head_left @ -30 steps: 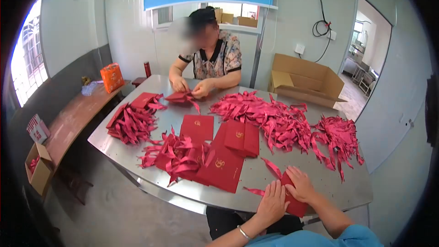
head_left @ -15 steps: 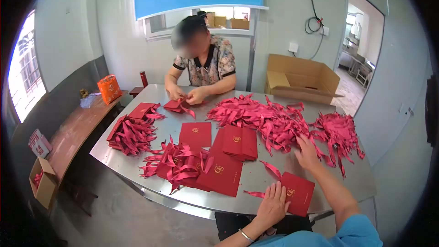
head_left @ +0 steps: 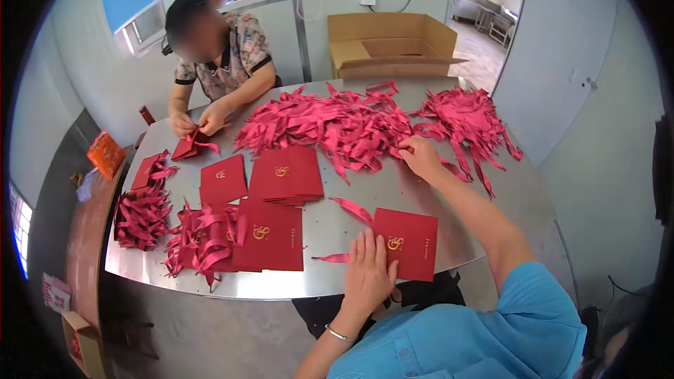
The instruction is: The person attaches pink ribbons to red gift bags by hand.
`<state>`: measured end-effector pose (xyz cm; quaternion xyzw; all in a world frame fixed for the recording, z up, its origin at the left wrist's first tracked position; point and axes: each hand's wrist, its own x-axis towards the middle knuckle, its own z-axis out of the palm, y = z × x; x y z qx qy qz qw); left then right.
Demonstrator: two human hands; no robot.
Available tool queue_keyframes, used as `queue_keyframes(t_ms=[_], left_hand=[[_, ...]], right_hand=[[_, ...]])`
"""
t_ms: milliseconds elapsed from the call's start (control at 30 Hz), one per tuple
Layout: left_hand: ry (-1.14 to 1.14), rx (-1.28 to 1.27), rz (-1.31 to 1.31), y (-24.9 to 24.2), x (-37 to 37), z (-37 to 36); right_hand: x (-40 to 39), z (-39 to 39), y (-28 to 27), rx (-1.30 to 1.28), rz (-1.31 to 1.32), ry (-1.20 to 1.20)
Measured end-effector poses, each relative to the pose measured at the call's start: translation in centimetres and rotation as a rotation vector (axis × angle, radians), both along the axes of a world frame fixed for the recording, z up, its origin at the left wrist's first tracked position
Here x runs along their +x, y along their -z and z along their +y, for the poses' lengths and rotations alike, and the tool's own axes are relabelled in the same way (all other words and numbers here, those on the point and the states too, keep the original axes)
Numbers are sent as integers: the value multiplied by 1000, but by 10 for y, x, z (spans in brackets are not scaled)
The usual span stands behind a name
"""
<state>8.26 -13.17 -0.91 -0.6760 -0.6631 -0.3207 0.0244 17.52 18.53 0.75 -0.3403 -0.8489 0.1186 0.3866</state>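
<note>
My left hand lies with its fingers stretched out on the left side of a flat red paper piece with a gold emblem, near the table's front edge. Pink ribbon ends stick out past its left edge. At the right end of a big heap of pink ribbons, my right hand has its thumb and fingertips pinched together on a ribbon. Left of my left hand, flat red pieces lie stacked, partly under ribbons. Another stack of red pieces is behind them.
Across the metal table, a co-worker handles a small red piece with a ribbon. A second ribbon heap lies at the right. An open cardboard box stands behind the table. Ribboned pieces fill the left end.
The view has swung right and down, so the table sits further left. My left hand stays on the red piece. The fingers of my right hand have drawn together at the ribbon heap.
</note>
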Motion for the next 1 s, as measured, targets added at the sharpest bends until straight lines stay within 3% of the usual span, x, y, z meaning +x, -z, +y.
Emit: queue_keyframes(t_ms=[167, 233, 400, 500, 567, 667, 867, 1000], left_hand=[[-26, -11, 27, -8, 3, 3], [-27, -16, 39, -8, 4, 4], [-37, -20, 15, -7, 4, 5], [-36, -16, 10, -8, 5, 5], [-36, -17, 9, -10, 6, 5], [-30, -5, 5, -9, 4, 5], [-64, 34, -1, -9, 4, -1], [-23, 147, -23, -38, 17, -5]], right_hand=[[-8, -1, -8, -123, -8, -2], [-20, -2, -7, 137, -31, 11], [-37, 21, -13, 187, -331, 105], [-29, 23, -32, 59, -103, 101], [-17, 22, -50, -337, 72, -55], [-4, 19, -70, -421, 189, -167], [13, -19, -104, -431, 152, -231], [19, -62, -110, -743, 198, -303]])
